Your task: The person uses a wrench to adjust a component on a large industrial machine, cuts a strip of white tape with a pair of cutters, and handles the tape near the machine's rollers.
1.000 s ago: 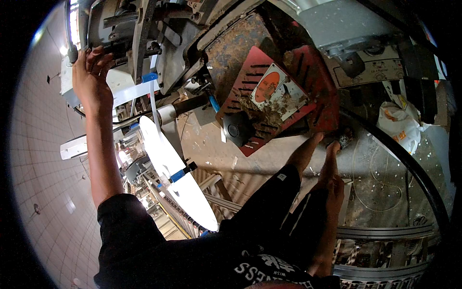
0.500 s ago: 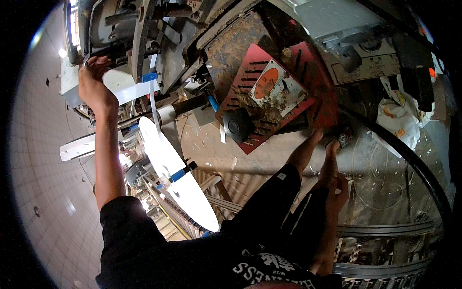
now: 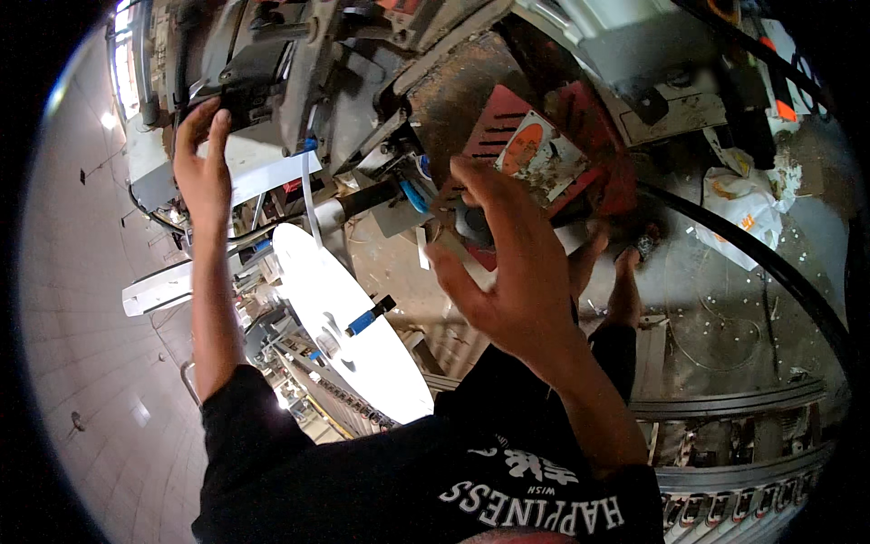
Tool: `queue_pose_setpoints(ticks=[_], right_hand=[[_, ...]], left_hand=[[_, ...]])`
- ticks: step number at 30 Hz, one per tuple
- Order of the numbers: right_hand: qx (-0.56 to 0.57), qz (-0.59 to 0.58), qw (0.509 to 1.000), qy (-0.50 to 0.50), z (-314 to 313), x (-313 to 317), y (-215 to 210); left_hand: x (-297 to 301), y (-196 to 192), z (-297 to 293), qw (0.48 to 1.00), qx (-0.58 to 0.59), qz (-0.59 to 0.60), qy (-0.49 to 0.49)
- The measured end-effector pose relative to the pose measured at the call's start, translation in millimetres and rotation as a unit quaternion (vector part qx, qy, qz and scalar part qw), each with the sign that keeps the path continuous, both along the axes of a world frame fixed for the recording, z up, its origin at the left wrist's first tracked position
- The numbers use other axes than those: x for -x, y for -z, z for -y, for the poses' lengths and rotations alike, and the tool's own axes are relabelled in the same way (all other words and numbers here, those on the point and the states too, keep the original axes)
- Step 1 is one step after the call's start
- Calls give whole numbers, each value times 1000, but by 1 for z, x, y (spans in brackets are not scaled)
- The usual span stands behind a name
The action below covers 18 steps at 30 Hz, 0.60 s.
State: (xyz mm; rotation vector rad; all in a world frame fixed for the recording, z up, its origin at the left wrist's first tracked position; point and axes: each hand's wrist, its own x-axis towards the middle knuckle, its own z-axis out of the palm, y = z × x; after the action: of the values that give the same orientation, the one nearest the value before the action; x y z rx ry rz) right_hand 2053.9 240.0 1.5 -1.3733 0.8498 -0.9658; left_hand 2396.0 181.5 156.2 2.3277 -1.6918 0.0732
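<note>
My left hand (image 3: 205,168) is raised at the upper left with its fingers apart, just below a dark machine part (image 3: 249,82). Nothing shows between those fingers; whether the fingertips touch the part I cannot tell. A flat white strip (image 3: 272,177) lies just right of that hand. In the middle, my right hand (image 3: 512,267) hangs in the air, thumb and fingers spread, holding nothing. Beneath it, partly hidden, is a red slotted foot plate (image 3: 494,131) with a dirty white and orange label (image 3: 544,159).
A long bright white panel (image 3: 349,317) with a blue and black clamp (image 3: 372,315) stands between my arms. A thick black cable (image 3: 761,281) curves down the right side, near a white plastic bag (image 3: 741,213). Metal rails (image 3: 734,399) run at the lower right.
My right hand has risen from beside my leg to the middle, its fingers opening out. My left hand has shifted slightly right and down from the machine. The view has shifted a little.
</note>
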Motion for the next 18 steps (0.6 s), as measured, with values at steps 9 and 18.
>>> queue_pose_setpoints(ticks=[9,18], right_hand=[[-75,-48,996,13,55,-60,-46],[-62,-48,996,-32,98,-85,-37]], left_hand=[[98,80,-75,768,106,-617,-134],[126,40,-58,684,196,-684,-161]])
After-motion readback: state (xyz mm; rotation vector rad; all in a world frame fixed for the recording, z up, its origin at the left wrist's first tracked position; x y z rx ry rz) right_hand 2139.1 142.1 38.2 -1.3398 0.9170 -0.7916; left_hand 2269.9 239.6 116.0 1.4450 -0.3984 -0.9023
